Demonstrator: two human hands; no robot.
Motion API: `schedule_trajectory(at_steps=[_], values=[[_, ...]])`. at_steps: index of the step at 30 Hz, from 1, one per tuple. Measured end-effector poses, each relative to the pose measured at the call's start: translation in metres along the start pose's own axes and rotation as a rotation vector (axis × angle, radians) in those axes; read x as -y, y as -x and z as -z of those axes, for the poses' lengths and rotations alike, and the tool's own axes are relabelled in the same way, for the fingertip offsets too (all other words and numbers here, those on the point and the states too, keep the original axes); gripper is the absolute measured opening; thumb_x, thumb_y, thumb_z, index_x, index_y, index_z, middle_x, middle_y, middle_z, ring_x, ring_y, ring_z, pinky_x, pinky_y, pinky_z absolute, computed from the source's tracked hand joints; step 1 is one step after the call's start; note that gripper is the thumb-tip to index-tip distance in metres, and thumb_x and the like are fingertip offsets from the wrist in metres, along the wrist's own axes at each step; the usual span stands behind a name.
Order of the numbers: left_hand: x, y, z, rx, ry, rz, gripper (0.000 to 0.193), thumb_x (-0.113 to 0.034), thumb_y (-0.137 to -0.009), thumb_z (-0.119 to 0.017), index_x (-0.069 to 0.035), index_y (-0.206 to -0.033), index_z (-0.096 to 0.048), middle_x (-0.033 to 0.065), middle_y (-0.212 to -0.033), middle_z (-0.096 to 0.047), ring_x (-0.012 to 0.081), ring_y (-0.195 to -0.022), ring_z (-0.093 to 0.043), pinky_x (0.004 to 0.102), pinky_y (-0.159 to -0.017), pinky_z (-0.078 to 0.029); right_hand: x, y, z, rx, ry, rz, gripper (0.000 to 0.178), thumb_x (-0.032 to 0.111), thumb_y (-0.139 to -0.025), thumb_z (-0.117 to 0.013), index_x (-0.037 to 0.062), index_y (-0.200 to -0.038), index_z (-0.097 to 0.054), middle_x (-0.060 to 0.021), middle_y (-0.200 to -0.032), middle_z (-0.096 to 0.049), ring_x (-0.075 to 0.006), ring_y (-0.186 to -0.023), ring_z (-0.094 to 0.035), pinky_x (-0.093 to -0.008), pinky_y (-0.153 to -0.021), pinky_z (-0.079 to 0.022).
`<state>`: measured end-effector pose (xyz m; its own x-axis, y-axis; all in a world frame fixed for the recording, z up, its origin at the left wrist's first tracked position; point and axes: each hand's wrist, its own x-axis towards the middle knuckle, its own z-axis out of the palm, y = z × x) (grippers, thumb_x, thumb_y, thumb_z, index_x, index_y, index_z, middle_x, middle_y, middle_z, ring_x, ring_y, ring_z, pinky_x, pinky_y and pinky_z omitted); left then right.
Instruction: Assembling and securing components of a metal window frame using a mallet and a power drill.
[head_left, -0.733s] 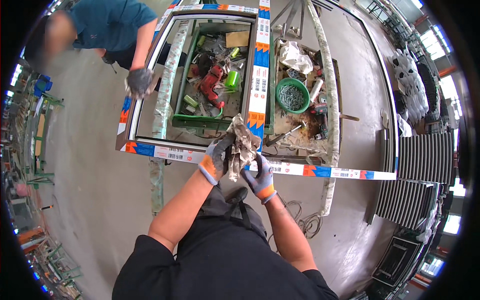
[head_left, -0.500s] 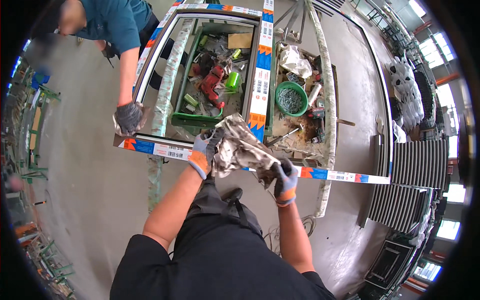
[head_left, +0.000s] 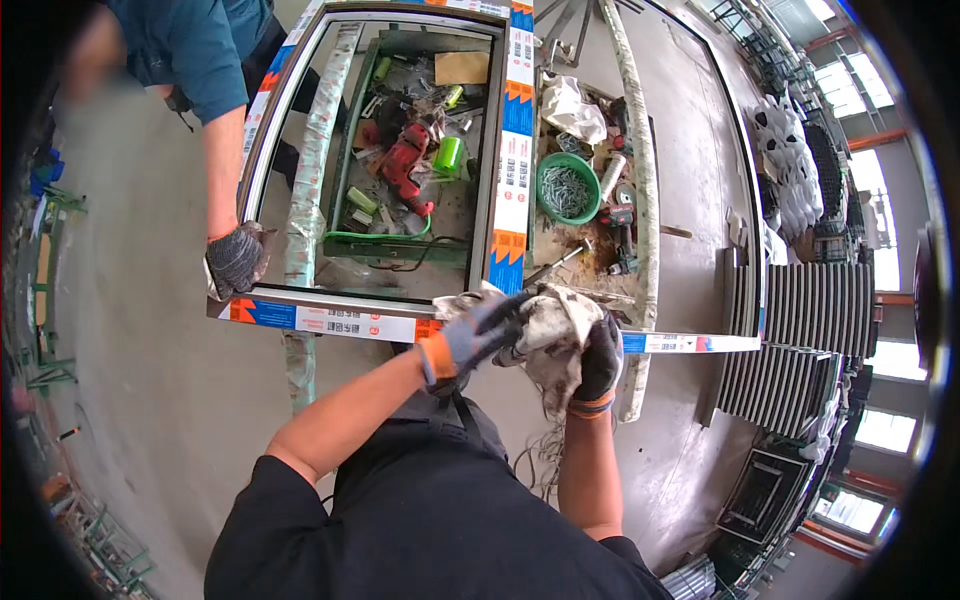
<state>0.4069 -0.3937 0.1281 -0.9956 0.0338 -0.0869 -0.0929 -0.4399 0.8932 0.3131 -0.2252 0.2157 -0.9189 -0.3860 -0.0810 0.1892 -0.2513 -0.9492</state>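
A crumpled, dirty white rag (head_left: 556, 322) hangs in front of me at the near edge of the window frame (head_left: 390, 327). Closed round its right side is my right hand (head_left: 600, 362), in a dark-palmed glove with an orange cuff. My left hand (head_left: 483, 335), gloved alike, reaches across to the rag's left side with its fingers stretched out and apart. Part of the cloth lies behind those fingers, by the frame's corner joint. The frame is dark-edged and covered with white, blue and orange protective tape.
At the far left a co-worker's gloved hand (head_left: 236, 262) presses a rag on the frame corner. Below the frame are a green tool bin (head_left: 400, 245) with a red power tool (head_left: 405, 165), and a green bowl of screws (head_left: 567, 188). Wrapped support bars (head_left: 640, 170) run underneath.
My left hand has let go of the rag's upper left and swung right, fingers stretched. The rag, spread between both hands before, is now bunched by my right hand. The view shifted slightly.
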Motion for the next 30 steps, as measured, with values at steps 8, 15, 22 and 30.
schedule_trajectory(at_steps=[8, 15, 22, 30], values=[[0.004, 0.007, -0.006, 0.027, -0.618, 0.183, 0.047, -0.02, -0.091, -0.06, -0.002, -0.132, -0.046, 0.0165, -0.126, -0.058, 0.03, -0.114, -0.058, 0.0367, -0.096, -0.047, -0.054, -0.014, -0.023, 0.086, 0.87, 0.171, 0.034, 0.005, -0.084, -0.065, -0.0023, -0.117, -0.06, -0.0154, -0.116, -0.054, -0.0277, -0.108, -0.055, -0.0333, -0.094, -0.044], [-0.001, 0.058, 0.095, -0.456, -1.325, -0.102, 0.039, -0.023, -0.079, -0.064, -0.003, -0.113, -0.059, 0.0171, -0.108, -0.061, 0.0364, -0.102, -0.057, 0.0454, -0.09, -0.045, -0.113, -0.036, -0.01, -0.185, 1.036, 0.079, 0.033, 0.009, -0.086, -0.06, 0.0005, -0.118, -0.061, -0.0199, -0.112, -0.058, -0.0365, -0.106, -0.056, -0.0412, -0.091, -0.045], [0.017, 0.118, 0.177, -0.653, -1.635, -0.133, 0.04, -0.017, -0.078, -0.064, 0.001, -0.113, -0.056, 0.0184, -0.117, -0.055, 0.0365, -0.111, -0.051, 0.0499, -0.098, -0.039, -0.146, -0.093, -0.014, 0.54, 1.506, 0.356, 0.026, 0.018, -0.075, -0.068, 0.0087, -0.099, -0.064, -0.0149, -0.099, -0.058, -0.0349, -0.096, -0.053, -0.0453, -0.083, -0.043], [0.01, 0.11, 0.171, -0.657, -1.623, 0.071, 0.035, -0.017, -0.08, -0.059, -0.002, -0.112, -0.058, 0.0157, -0.114, -0.057, 0.035, -0.111, -0.051, 0.0494, -0.101, -0.037, -0.162, -0.236, -0.055, 0.64, 1.579, 0.605, 0.031, 0.034, -0.078, -0.07, 0.0092, -0.095, -0.062, -0.0133, -0.101, -0.06, -0.0345, -0.098, -0.053, -0.049, -0.085, -0.039]])
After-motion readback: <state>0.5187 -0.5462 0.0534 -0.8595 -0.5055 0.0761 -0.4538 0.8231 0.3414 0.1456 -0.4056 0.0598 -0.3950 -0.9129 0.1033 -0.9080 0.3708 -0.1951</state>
